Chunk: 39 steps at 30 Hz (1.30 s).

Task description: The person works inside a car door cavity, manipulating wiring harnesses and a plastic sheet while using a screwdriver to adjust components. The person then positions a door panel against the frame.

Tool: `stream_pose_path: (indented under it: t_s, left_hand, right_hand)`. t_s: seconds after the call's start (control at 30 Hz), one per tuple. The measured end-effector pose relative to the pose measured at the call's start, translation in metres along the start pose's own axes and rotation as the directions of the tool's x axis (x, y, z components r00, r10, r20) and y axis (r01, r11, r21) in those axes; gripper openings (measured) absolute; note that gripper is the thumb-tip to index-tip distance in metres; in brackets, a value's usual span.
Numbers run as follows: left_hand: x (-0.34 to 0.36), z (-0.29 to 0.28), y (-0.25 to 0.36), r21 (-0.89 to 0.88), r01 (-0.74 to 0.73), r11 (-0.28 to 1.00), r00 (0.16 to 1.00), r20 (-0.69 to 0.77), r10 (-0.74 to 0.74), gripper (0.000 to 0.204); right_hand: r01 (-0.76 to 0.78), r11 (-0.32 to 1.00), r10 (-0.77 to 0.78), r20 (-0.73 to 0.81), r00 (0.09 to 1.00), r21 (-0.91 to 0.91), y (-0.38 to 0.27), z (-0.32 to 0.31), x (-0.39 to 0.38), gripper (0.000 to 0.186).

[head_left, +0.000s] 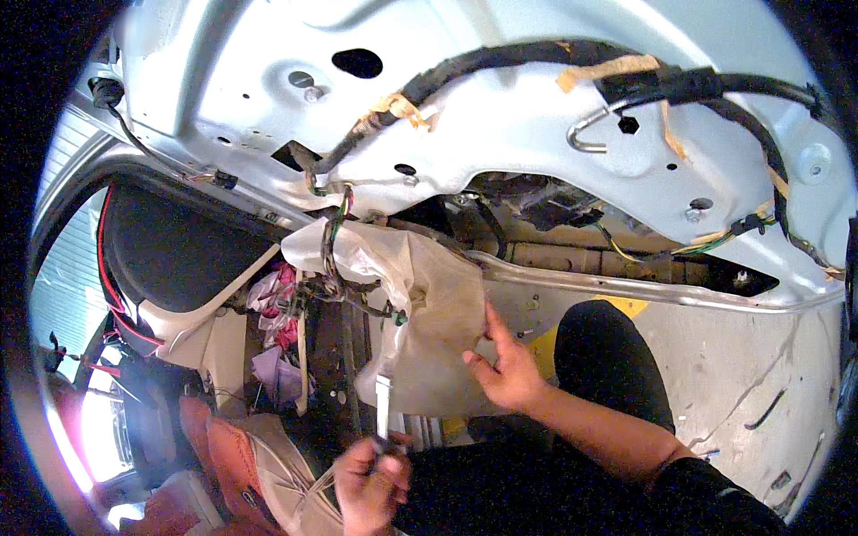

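My left hand [371, 482] is closed around the dark handle of a flat-bladed tool [383, 406] that looks like a knife. Its bright blade points up toward a crumpled, translucent plastic sheet [438, 295], which hangs from the lower edge of the pale car door panel [509, 98]. Against the sheet's right edge rests my right hand [509, 366], index finger stretched up and thumb apart. A wiring bundle [332, 259] with coloured wires hangs over and beside the sheet. Whether the blade touches the plastic I cannot tell.
A taped black wiring harness [509, 55] arches across the door, near a bent metal rod [585, 134]. The door has a large opening with dark parts inside. Left of the sheet are the car's sill, a black speaker-like panel [197, 250] and an orange seat [237, 464].
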<state>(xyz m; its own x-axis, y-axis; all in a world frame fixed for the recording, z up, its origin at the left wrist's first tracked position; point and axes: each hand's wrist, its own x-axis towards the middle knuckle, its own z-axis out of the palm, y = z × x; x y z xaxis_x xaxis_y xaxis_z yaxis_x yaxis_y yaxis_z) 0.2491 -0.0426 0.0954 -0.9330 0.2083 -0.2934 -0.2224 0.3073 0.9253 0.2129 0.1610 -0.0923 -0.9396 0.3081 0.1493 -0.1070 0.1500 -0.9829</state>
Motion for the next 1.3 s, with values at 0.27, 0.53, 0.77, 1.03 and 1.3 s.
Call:
stream_pose_path:
  t_s: [0.27, 0.53, 0.77, 1.03, 1.3]
  left_hand:
    - [0.066, 0.104, -0.025, 0.143, 0.121, 0.982, 0.939, 0.303, -0.159, 0.033]
    - [0.120, 0.118, -0.061, -0.101, 0.159, 0.982, 0.987, 0.045, -0.155, 0.024]
    - [0.119, 0.111, -0.077, -0.329, 0.158, 0.931, 0.986, 0.008, -0.164, 0.025]
    - [0.122, 0.107, -0.081, -0.339, 0.147, 0.929, 0.989, 0.055, -0.136, 0.021]
    - [0.121, 0.121, -0.081, -0.383, 0.116, 0.916, 0.993, 0.011, -0.121, 0.019]
  right_hand:
    - [0.122, 0.923, -0.147, 0.043, 0.988, 0.366, 0.033, 0.032, 0.006, 0.093]
    - [0.182, 0.973, -0.209, 0.203, 0.957, 0.144, 0.086, 0.053, -0.030, 0.063]
    - [0.381, 0.916, -0.329, 0.309, 0.892, -0.123, 0.083, 0.033, -0.009, 0.054]
    - [0.371, 0.927, -0.353, 0.202, 0.913, -0.058, 0.075, 0.028, -0.011, 0.030]
    - [0.351, 0.935, -0.334, 0.219, 0.917, -0.045, 0.075, 0.017, -0.010, 0.027]
